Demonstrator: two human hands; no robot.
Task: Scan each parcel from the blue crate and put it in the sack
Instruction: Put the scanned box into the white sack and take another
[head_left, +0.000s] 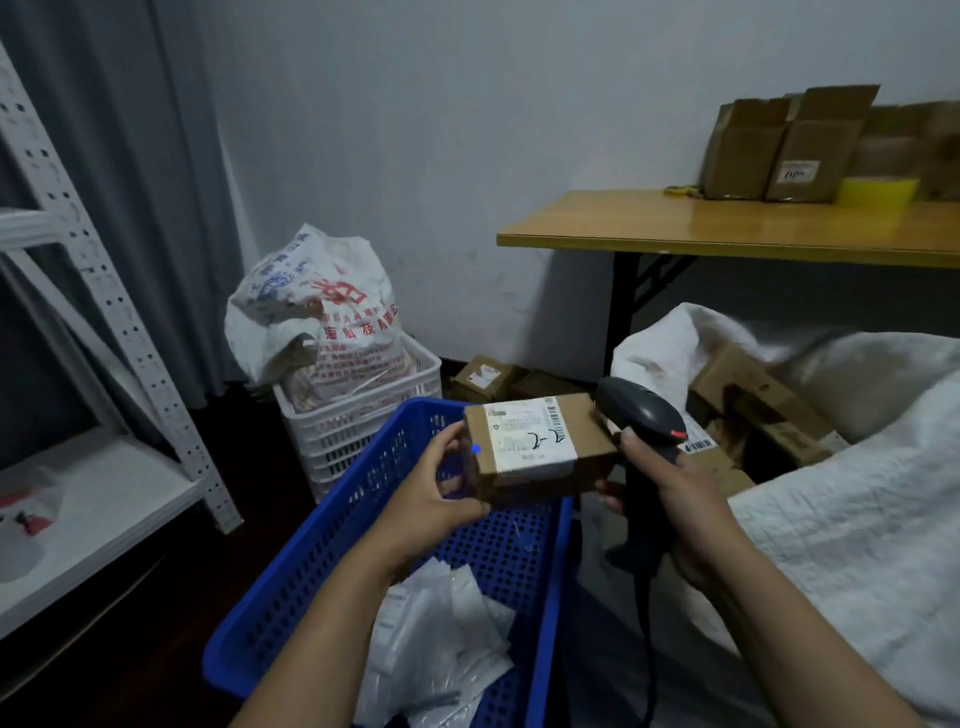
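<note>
My left hand (431, 488) grips the left end of a brown cardboard parcel (587, 434) with a white shipping label on top, held above the far end of the blue crate (306, 566). My right hand (670, 486) grips the handle of a dark grey barcode scanner (641, 410), whose head sits right at the parcel's right end. A small blue light dot shows on the parcel's left edge. White plastic mailer parcels (441, 639) lie in the crate's near end. The white sack (841, 525) lies open on the right with several cardboard boxes inside.
A white crate (363, 421) holding a printed bag stands behind the blue crate. Small boxes (483, 376) lie on the floor by the wall. A wooden table (727, 228) with cardboard boxes is at the back right. White metal shelving (78, 312) stands on the left.
</note>
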